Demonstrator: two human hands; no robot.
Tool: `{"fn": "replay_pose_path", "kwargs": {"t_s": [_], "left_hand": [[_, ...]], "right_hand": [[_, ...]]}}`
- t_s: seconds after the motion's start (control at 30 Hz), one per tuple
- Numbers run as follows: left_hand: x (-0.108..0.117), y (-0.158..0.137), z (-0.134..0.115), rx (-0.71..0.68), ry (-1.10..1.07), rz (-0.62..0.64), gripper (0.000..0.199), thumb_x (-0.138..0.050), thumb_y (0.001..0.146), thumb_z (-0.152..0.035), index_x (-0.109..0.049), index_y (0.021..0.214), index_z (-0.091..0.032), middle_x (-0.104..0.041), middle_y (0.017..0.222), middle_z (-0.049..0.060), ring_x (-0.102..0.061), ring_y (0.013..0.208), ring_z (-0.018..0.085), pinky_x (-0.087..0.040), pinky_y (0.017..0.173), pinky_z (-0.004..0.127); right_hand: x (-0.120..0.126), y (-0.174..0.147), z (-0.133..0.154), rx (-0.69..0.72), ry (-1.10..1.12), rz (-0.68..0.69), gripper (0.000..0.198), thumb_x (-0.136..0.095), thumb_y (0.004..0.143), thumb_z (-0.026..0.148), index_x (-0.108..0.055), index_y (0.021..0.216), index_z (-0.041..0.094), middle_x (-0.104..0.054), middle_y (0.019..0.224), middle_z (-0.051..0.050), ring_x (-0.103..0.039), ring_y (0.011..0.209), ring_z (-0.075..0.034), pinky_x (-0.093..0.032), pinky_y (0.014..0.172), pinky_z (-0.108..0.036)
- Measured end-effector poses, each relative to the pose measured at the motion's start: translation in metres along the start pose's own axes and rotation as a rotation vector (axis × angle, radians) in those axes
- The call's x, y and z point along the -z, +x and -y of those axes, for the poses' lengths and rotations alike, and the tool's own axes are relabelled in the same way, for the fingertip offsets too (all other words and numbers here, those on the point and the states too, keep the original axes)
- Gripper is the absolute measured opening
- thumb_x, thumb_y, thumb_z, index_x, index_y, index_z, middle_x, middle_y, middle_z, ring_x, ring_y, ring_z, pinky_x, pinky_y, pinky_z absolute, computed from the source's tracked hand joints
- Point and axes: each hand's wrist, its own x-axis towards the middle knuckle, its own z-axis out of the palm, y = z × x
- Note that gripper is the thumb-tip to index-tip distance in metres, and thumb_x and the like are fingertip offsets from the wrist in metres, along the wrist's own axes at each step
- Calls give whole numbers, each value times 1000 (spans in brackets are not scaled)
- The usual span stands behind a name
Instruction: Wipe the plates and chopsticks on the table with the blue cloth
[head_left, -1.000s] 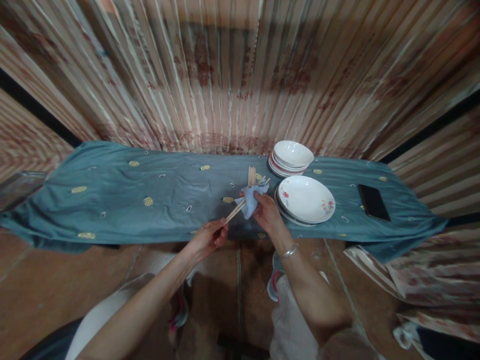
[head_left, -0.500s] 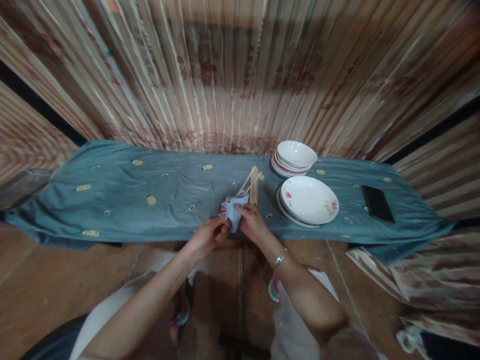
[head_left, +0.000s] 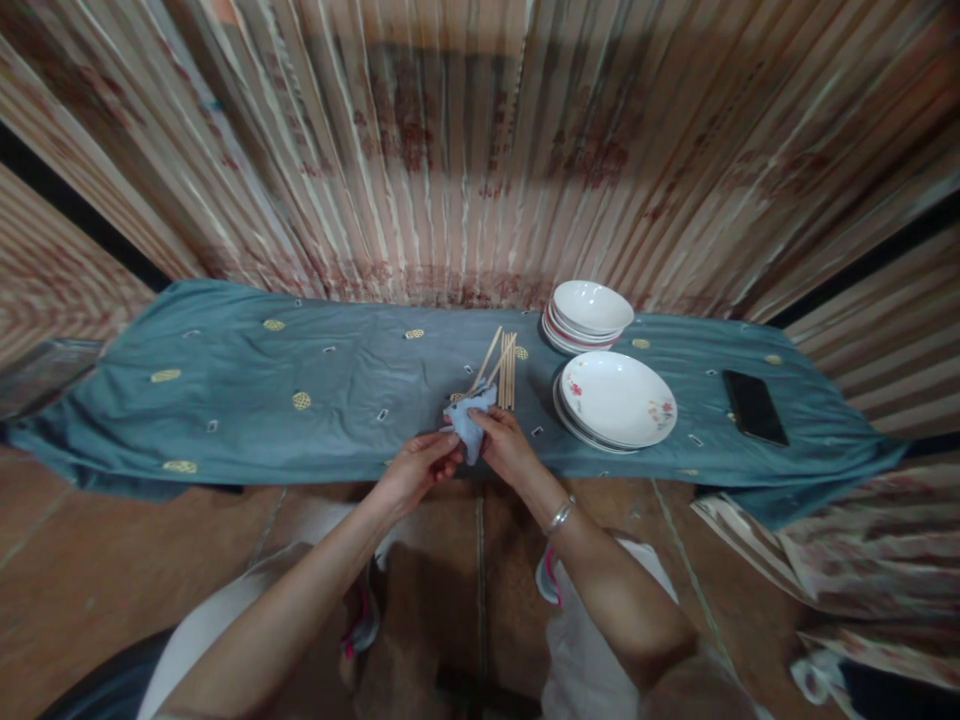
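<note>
My right hand [head_left: 506, 445] is closed around a light blue cloth [head_left: 471, 428], its thumb pressed on top. Two wooden chopsticks [head_left: 489, 356] stick out of the far side of the cloth, their tips spread apart. On the near left, my left hand [head_left: 424, 470] is closed with its fingertips against the cloth, where the chopsticks' near ends are; cloth and fingers hide those ends. Just beyond the cloth, several more chopsticks [head_left: 510, 375] lie side by side on the blue-green table cover [head_left: 360, 390].
Right of the chopsticks is a stack of plates [head_left: 619, 398] with a floral pattern. Behind it stands a stack of white bowls [head_left: 592, 308]. A black phone [head_left: 755, 407] lies farther right. A pleated curtain [head_left: 450, 170] hangs along the table's far side.
The chopsticks in the cloth have spread apart at their far tips. My left fingers have shifted slightly against the cloth; my right hand stays nearly in place.
</note>
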Motion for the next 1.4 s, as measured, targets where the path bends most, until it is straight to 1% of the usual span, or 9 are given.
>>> {"fn": "replay_pose_path", "kwargs": {"t_s": [0.13, 0.27, 0.53, 0.67, 0.83, 1.0, 1.13, 1.3, 1.4], "left_hand": [[2, 2, 1, -12, 19, -16, 31, -86, 55, -34, -68, 66, -11, -62, 56, 1, -49, 45, 4, -33, 43, 15], [2, 1, 0, 31, 39, -11, 30, -85, 57, -33, -71, 70, -9, -61, 55, 1, -49, 45, 4, -32, 43, 15], [2, -2, 2, 61, 43, 7, 24, -83, 61, -30, -71, 65, -10, -60, 53, 2, -48, 44, 5, -32, 42, 15], [2, -2, 3, 70, 46, 16, 23, -82, 62, -30, -70, 64, -10, -59, 53, 1, -50, 46, 6, -35, 44, 16], [3, -2, 4, 76, 41, 22, 23, -81, 64, -30, -69, 65, -11, -58, 53, 0, -49, 46, 5, -34, 42, 15], [4, -2, 5, 89, 9, -1, 21, -80, 66, -27, -67, 65, -11, -58, 55, 1, -51, 47, 5, -36, 44, 15], [4, -2, 5, 88, -4, 1, 20, -78, 68, -26, -66, 65, -10, -57, 54, 0, -49, 46, 5, -36, 42, 15], [4, -2, 5, 112, -30, -14, 20, -78, 68, -25, -65, 64, -10, -56, 53, 0, -49, 45, 5, -36, 42, 14], [4, -1, 5, 125, -50, -29, 19, -77, 69, -24, -65, 65, -10, -55, 53, -1, -47, 45, 4, -34, 40, 14]], "right_hand": [[1, 1, -2, -11, -12, 13, 23, -80, 62, 35, -70, 73, 17, -74, 71, -2, -67, 67, -16, -51, 64, -26], [3, 3, 7, -2, 13, -5, 27, -81, 60, 34, -71, 78, 16, -75, 72, -3, -69, 67, -18, -53, 63, -27], [10, 6, 32, 63, 40, -61, 27, -84, 56, 32, -71, 74, 16, -75, 71, -4, -71, 78, -22, -57, 77, -32], [14, 7, 39, 116, 38, -56, 23, -80, 60, 33, -70, 74, 17, -75, 72, -5, -71, 86, -24, -57, 81, -33], [19, 8, 46, 140, 31, -85, 18, -76, 65, 30, -70, 77, 17, -75, 78, -7, -70, 94, -26, -57, 83, -36], [24, 9, 51, 171, 32, -99, 14, -73, 67, 28, -70, 77, 19, -75, 77, -6, -70, 94, -25, -56, 84, -37], [27, 8, 57, 191, 23, -145, 12, -70, 70, 28, -70, 80, 21, -75, 80, -5, -70, 90, -24, -56, 83, -37], [30, 7, 63, 242, 0, -149, 14, -69, 71, 30, -68, 83, 22, -74, 82, -3, -69, 89, -24, -55, 81, -38], [30, 8, 62, 241, 5, -161, 15, -69, 71, 30, -68, 84, 23, -74, 81, -2, -69, 87, -23, -55, 80, -36]]}}
